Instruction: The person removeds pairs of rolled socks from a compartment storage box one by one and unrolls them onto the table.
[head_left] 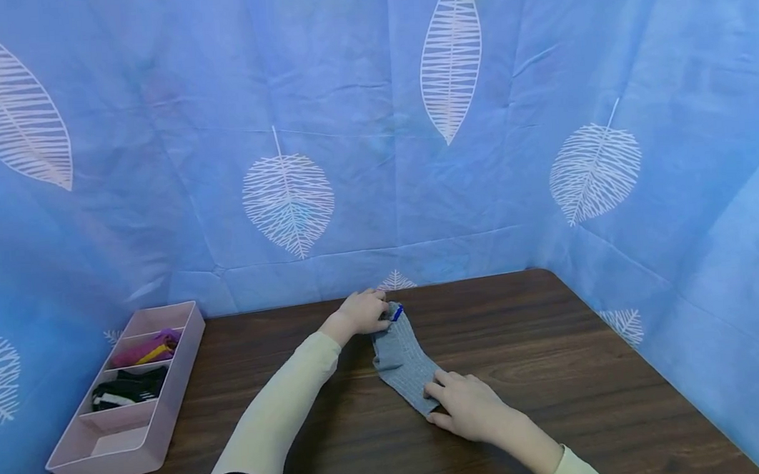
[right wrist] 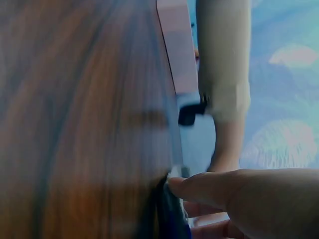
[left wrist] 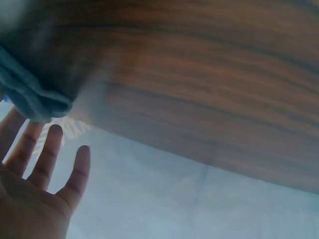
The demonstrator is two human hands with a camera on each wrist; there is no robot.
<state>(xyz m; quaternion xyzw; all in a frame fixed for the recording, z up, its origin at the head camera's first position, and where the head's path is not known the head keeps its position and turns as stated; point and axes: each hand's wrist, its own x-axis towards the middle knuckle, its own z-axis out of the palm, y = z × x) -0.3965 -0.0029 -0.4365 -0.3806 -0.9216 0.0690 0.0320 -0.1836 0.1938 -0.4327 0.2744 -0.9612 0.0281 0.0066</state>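
A grey ribbed sock (head_left: 402,361) with a small blue mark at its far end lies stretched out diagonally over the dark wooden table. At that far end, my left hand (head_left: 363,311) holds the sock between thumb and fingers. The left wrist view has the sock's folded edge (left wrist: 40,102) at the fingertips, the other fingers of the left hand (left wrist: 37,184) spread apart. My right hand (head_left: 468,404) pinches the nearer end, thumb below and fingers on top. In the right wrist view the thumb of the right hand (right wrist: 239,199) presses the sock's edge (right wrist: 172,211).
On the left of the table (head_left: 486,310) stands a pink divided box (head_left: 178,398). One compartment holds purple and yellow fabric (head_left: 147,349), another a black and white folded item (head_left: 130,386). A blue leaf-print curtain (head_left: 364,195) hangs behind the table and along its right side.
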